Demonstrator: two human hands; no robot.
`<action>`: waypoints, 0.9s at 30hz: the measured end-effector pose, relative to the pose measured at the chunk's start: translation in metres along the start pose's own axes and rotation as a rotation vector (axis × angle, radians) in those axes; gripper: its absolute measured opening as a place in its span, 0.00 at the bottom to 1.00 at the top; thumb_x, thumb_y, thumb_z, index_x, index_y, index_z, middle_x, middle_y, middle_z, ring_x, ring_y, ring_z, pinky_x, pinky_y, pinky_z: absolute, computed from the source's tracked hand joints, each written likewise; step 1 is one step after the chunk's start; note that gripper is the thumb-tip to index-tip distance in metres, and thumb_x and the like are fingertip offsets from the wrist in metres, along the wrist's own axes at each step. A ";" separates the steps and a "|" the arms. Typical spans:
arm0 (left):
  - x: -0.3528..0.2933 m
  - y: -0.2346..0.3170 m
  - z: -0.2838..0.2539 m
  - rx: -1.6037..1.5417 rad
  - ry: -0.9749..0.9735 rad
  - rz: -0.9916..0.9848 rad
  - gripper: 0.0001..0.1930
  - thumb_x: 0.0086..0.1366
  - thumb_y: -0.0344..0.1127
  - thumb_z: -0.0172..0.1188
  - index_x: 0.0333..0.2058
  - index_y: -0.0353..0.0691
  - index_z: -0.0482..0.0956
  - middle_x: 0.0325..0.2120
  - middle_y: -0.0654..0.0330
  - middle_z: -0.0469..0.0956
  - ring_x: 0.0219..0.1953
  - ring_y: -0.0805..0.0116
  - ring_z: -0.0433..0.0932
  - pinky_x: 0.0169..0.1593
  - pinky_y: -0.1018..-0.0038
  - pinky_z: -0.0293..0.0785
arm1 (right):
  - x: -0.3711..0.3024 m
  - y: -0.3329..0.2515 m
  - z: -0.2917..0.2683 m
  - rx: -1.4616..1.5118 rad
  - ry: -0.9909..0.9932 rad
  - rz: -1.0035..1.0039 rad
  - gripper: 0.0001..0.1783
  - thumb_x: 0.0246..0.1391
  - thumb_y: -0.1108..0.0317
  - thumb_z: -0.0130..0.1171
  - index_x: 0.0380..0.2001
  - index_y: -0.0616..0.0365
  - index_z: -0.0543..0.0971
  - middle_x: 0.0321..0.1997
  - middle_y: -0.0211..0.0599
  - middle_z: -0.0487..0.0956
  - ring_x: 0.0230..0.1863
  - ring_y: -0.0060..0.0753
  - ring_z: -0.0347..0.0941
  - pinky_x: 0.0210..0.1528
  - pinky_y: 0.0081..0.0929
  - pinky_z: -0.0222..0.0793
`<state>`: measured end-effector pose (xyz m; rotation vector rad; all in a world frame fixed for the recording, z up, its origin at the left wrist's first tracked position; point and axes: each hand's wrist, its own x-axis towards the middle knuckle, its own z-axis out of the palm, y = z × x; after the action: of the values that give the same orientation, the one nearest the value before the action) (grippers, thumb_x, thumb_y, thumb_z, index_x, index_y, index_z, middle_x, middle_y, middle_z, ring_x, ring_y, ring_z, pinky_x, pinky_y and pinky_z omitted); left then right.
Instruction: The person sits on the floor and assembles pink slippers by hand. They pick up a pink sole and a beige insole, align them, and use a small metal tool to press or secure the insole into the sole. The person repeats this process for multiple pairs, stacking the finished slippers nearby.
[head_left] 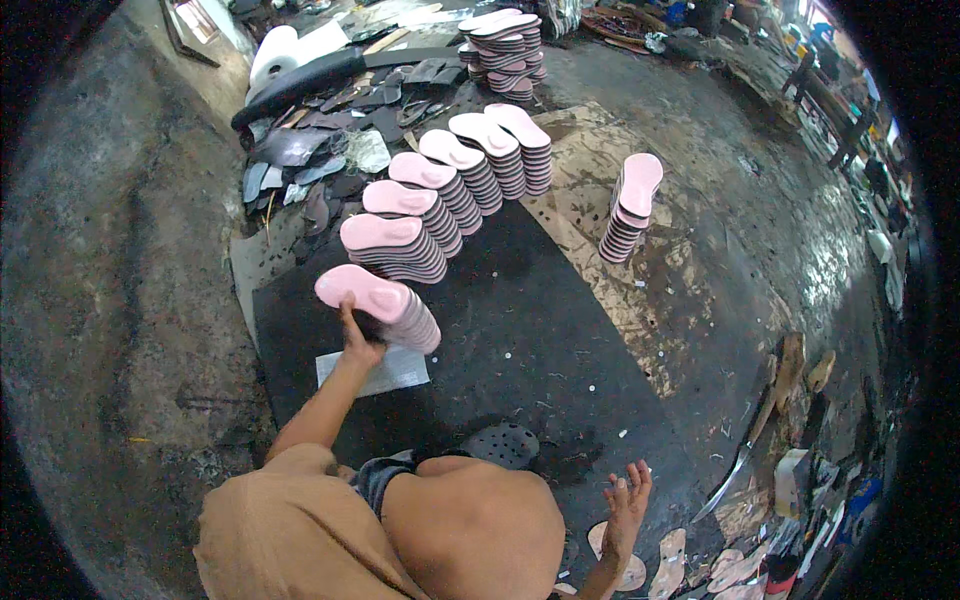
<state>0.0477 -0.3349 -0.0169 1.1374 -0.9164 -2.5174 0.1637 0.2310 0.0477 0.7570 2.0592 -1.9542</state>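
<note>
Over there the left hand (362,342) has its fingers clamped on a stack of pink soles (385,297), thumb on top, beside the row of stacks (400,238) on the black mat (520,330). I'd steady its free end with the right hand (627,495), empty, fingers apart, keeping edges aligned.

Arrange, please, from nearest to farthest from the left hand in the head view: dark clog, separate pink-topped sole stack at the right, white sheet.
1. White sheet: right by the left hand.
2. Dark clog: lower, to the hand's right.
3. Separate pink-topped sole stack: higher up, far to the right.
</note>
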 end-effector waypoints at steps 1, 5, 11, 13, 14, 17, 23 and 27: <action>0.024 0.022 -0.024 -0.044 0.040 0.057 0.54 0.60 0.79 0.64 0.76 0.52 0.66 0.73 0.56 0.71 0.72 0.46 0.72 0.72 0.39 0.69 | 0.000 0.022 0.002 0.017 -0.024 0.028 0.42 0.71 0.51 0.67 0.80 0.50 0.62 0.79 0.44 0.66 0.65 0.39 0.77 0.65 0.40 0.74; 0.056 0.028 -0.043 0.061 0.125 -0.011 0.59 0.58 0.88 0.57 0.79 0.55 0.62 0.75 0.55 0.69 0.74 0.43 0.70 0.72 0.35 0.67 | 0.003 0.080 -0.008 0.045 -0.031 0.097 0.38 0.71 0.57 0.68 0.77 0.53 0.66 0.75 0.42 0.69 0.60 0.34 0.80 0.58 0.35 0.79; 0.065 0.038 -0.009 0.106 0.271 -0.201 0.67 0.56 0.95 0.46 0.83 0.55 0.52 0.82 0.54 0.57 0.81 0.41 0.55 0.76 0.22 0.43 | -0.012 0.092 -0.002 0.043 0.045 0.114 0.32 0.72 0.63 0.67 0.74 0.57 0.70 0.72 0.42 0.71 0.57 0.32 0.81 0.55 0.32 0.81; 0.076 0.051 0.021 0.041 0.281 -0.217 0.70 0.53 0.96 0.46 0.84 0.53 0.47 0.84 0.51 0.48 0.84 0.38 0.41 0.76 0.18 0.33 | -0.011 0.093 0.006 0.054 0.051 0.077 0.32 0.72 0.64 0.67 0.73 0.58 0.70 0.69 0.40 0.73 0.54 0.29 0.80 0.54 0.30 0.79; 0.082 0.066 0.015 0.057 0.304 -0.208 0.67 0.57 0.95 0.44 0.83 0.53 0.50 0.83 0.52 0.51 0.84 0.38 0.46 0.76 0.18 0.36 | -0.010 0.099 0.013 0.073 0.040 0.046 0.32 0.71 0.65 0.68 0.73 0.58 0.70 0.67 0.38 0.74 0.53 0.26 0.79 0.52 0.28 0.78; 0.056 0.051 -0.003 0.090 -0.044 -0.183 0.65 0.62 0.92 0.44 0.83 0.48 0.50 0.84 0.53 0.50 0.84 0.41 0.45 0.80 0.30 0.40 | -0.032 0.060 0.025 0.079 0.043 0.048 0.32 0.70 0.66 0.68 0.72 0.60 0.71 0.65 0.37 0.77 0.50 0.24 0.77 0.52 0.25 0.75; -0.015 -0.061 0.243 1.107 -0.459 -0.130 0.41 0.82 0.60 0.43 0.80 0.35 0.55 0.81 0.48 0.55 0.82 0.50 0.51 0.83 0.55 0.46 | -0.057 0.063 0.005 0.019 0.245 0.095 0.27 0.71 0.67 0.67 0.68 0.60 0.75 0.64 0.42 0.82 0.57 0.31 0.81 0.60 0.30 0.77; 0.153 -0.137 0.416 2.296 -0.852 0.851 0.42 0.78 0.46 0.55 0.81 0.31 0.50 0.82 0.45 0.53 0.83 0.47 0.49 0.86 0.57 0.40 | -0.071 0.060 0.007 0.016 0.192 0.118 0.23 0.72 0.68 0.65 0.66 0.58 0.77 0.62 0.40 0.84 0.60 0.32 0.82 0.64 0.32 0.76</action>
<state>-0.3565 -0.1098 0.0155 -0.5719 -3.3435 -0.1802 0.2523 0.2077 0.0294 1.0826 2.0506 -1.9021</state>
